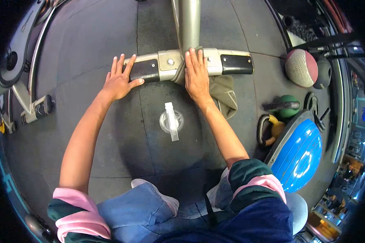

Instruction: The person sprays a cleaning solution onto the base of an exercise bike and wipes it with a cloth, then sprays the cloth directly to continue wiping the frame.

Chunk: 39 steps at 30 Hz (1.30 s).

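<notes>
My left hand (119, 82) rests with its fingers spread at the left end of a metal machine foot (165, 60), against its black end pad (145, 71). My right hand (197, 77) presses on the middle of the foot, over a grey-green cloth (224, 94) that wraps round the base of the upright post (190, 24) and trails down on the right. Its fingers lie stretched out on the cloth. Between my forearms, a clear spray bottle (171, 121) with a white top stands on the dark floor.
On the right are a pink and grey ball (301, 68), a green kettlebell (288, 106), a yellow kettlebell (275, 128) and a blue balance dome (299, 156). Another machine's leg (25, 101) stands at the left. My knees are below.
</notes>
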Available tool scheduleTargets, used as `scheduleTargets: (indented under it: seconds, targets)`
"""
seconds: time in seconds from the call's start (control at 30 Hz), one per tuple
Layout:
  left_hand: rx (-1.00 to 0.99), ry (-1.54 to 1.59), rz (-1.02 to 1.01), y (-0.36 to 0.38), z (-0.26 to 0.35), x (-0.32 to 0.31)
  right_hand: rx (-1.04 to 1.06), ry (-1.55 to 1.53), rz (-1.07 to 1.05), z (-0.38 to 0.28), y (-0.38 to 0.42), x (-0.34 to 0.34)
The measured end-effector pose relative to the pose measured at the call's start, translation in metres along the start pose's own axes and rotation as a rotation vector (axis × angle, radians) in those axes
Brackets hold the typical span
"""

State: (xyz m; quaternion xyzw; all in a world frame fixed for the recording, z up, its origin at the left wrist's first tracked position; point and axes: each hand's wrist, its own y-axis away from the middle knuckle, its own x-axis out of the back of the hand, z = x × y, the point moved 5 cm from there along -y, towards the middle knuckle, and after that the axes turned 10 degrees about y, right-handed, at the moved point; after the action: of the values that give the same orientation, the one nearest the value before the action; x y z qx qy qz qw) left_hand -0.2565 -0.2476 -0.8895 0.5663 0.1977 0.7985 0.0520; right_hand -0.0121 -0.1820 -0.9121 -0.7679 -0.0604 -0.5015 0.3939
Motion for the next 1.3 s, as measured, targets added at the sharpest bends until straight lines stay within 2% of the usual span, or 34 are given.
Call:
scheduleTargets:
  seconds: [0.2,0.27,0.33,0.47,0.6,0.63,0.7,0.83,0.9,0.97,1.07,1.17,1.3]
  targets:
    - [-0.031,0.062,0.060,-0.003,-0.008,-0.006,-0.017,-0.041,-0.010,0.014,-0.065,0.004]
    - [-0.034,0.076,0.067,-0.002,-0.008,-0.007,-0.030,-0.096,0.134,0.019,-0.089,0.006]
    - [-0.036,0.084,0.076,-0.002,-0.007,-0.007,-0.030,-0.072,0.158,0.018,-0.117,0.006]
    - [-0.049,0.101,0.090,0.000,-0.007,-0.005,-0.166,-0.057,0.307,0.023,-0.164,0.007]
    - [-0.061,0.109,0.103,0.001,-0.007,-0.005,-0.290,-0.001,0.478,0.022,-0.163,0.006]
    - [-0.063,0.114,0.103,0.001,-0.007,-0.006,-0.288,0.003,0.476,0.018,-0.157,0.007]
    - [-0.058,0.094,0.106,0.000,-0.007,-0.006,-0.261,-0.039,0.291,0.008,-0.141,0.008]
    - [-0.056,0.088,0.101,0.000,-0.006,-0.006,-0.220,-0.001,0.228,-0.002,-0.069,-0.001]
    - [-0.051,0.096,0.094,0.000,-0.007,-0.006,-0.349,-0.087,0.055,-0.002,-0.035,-0.007]
    - [-0.055,0.097,0.098,0.000,-0.007,-0.006,-0.325,-0.043,0.030,-0.003,-0.023,-0.007]
    - [-0.049,0.096,0.092,0.001,-0.005,-0.004,-0.302,-0.049,0.025,0.000,-0.041,-0.008]
    - [-0.045,0.104,0.089,-0.001,-0.006,-0.007,-0.224,-0.018,0.154,0.006,-0.080,-0.006]
    - [-0.035,0.114,0.080,0.000,-0.006,-0.005,-0.197,-0.024,0.193,0.013,-0.137,0.000]
